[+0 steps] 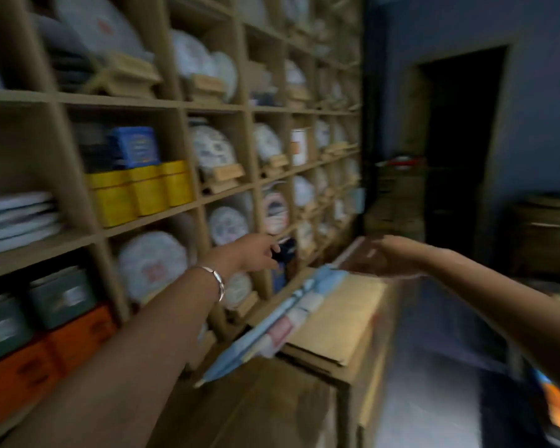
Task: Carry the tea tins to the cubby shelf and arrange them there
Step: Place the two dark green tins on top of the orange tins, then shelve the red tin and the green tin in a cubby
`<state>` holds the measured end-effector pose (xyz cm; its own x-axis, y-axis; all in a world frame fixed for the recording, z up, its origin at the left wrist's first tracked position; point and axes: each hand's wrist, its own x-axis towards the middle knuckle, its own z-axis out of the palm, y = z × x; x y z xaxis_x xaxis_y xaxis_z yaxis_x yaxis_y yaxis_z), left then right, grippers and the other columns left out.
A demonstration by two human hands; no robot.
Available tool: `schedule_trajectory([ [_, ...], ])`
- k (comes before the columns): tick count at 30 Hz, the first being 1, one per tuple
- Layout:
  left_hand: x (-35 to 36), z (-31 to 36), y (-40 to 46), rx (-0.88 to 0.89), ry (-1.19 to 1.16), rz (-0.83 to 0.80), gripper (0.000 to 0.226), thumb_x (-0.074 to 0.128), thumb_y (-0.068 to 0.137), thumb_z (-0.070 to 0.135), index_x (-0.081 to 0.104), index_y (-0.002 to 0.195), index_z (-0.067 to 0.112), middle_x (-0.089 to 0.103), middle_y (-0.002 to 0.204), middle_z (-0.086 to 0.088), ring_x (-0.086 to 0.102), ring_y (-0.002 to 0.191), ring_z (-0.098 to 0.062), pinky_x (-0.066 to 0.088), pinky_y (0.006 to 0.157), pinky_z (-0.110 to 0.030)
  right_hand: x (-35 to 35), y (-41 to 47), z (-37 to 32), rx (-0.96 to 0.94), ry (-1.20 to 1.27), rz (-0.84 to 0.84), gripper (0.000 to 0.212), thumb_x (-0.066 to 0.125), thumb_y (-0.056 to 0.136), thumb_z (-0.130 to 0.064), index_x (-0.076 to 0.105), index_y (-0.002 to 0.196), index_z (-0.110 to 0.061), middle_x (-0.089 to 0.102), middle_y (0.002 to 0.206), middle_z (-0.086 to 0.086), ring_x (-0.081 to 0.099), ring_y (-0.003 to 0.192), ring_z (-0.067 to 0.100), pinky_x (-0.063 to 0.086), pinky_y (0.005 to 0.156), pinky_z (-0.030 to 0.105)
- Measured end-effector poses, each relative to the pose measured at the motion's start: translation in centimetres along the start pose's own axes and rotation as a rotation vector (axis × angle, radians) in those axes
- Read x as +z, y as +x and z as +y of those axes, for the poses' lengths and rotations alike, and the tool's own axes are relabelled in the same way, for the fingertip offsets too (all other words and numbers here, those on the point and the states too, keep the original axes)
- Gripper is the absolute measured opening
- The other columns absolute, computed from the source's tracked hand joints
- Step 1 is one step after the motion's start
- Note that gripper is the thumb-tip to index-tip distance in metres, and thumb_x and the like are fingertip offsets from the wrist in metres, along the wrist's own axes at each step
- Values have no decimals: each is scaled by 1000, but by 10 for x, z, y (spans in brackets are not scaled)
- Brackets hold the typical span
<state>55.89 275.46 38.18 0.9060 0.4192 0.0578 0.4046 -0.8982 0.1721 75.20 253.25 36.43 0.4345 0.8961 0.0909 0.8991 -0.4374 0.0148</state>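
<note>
Our left hand [256, 253] has its fingertips pinched on a small dark blue tin [285, 250], right up against the wooden cubby shelf [181, 105] near the round paper-wrapped cakes. Our right hand [379, 260] hangs with loose, spread fingers over the wooden counter [343, 318], gripping nothing. Everything's blurry, but boxy yellow tins [143, 192] sit further left.

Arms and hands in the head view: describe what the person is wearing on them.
Both forearms are bare, with no sleeves in view and no gloves. The left wrist carries a thin silver-coloured bangle, a plain open band with no visible markings. Left hand and right hand show no rings that the blurred frame lets me make out. Nothing shows on the right wrist.
</note>
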Motion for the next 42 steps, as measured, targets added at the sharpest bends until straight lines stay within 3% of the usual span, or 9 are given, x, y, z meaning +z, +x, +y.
schedule_trajectory([
  [3, 34, 90, 49, 210, -11, -80, 37, 67, 86, 20, 60, 121, 9, 67, 113, -9, 62, 104, -26, 46, 81, -27, -6, -80, 89, 257, -16, -21, 38, 61, 86, -26, 61, 121, -11, 63, 124, 11, 57, 117, 28, 46, 93, 31],
  [9, 97, 272, 112, 500, -22, -204, 45, 69, 84, 26, 57, 126, 12, 65, 117, -7, 60, 108, -22, 44, 86, -25, -13, -232, 211, 613, -24, -113, 39, 62, 88, -26, 57, 124, -11, 61, 125, 11, 56, 117, 27, 42, 89, 29],
  [15, 161, 454, 143, 727, -41, -284, 50, 69, 82, 32, 54, 128, 18, 61, 121, -4, 59, 106, -20, 45, 85, -25, 5, -353, 315, 834, -7, -175, 45, 57, 89, -36, 54, 124, -9, 58, 128, 15, 53, 118, 33, 43, 94, 35],
  [19, 212, 531, 163, 769, -92, -306, 54, 70, 82, 34, 51, 130, 20, 60, 123, -3, 59, 106, -18, 47, 82, -23, 23, -391, 381, 888, 10, -238, 51, 61, 89, -33, 46, 133, -11, 50, 138, 12, 47, 126, 28, 39, 99, 34],
  [22, 245, 557, 177, 748, -130, -352, 53, 70, 83, 34, 48, 130, 23, 58, 124, -2, 58, 107, -17, 55, 84, -28, 42, -396, 421, 881, 50, -259, 53, 62, 88, -29, 44, 135, -10, 49, 139, 11, 47, 125, 28, 39, 98, 34],
  [29, 295, 576, 246, 686, -208, -288, 60, 70, 83, 35, 42, 135, 24, 57, 126, -1, 58, 111, -16, 56, 82, -28, 119, -359, 492, 817, 184, -302, 56, 64, 86, -30, 44, 136, -12, 51, 135, 10, 49, 122, 25, 40, 92, 30],
  [35, 349, 584, 334, 629, -302, -254, 67, 71, 78, 39, 38, 135, 29, 55, 130, 0, 53, 118, -17, 52, 90, -34, 196, -308, 550, 764, 272, -394, 67, 66, 86, -35, 35, 140, -10, 44, 141, 14, 42, 129, 28, 38, 104, 36],
  [42, 421, 599, 427, 635, -205, -388, 91, 75, 67, 53, 29, 142, 30, 48, 138, -1, 46, 124, -22, 46, 100, -43, 266, -269, 604, 773, 361, -465, 111, 78, 71, -47, 9, 151, -10, 33, 143, 16, 36, 133, 33, 38, 106, 42],
])
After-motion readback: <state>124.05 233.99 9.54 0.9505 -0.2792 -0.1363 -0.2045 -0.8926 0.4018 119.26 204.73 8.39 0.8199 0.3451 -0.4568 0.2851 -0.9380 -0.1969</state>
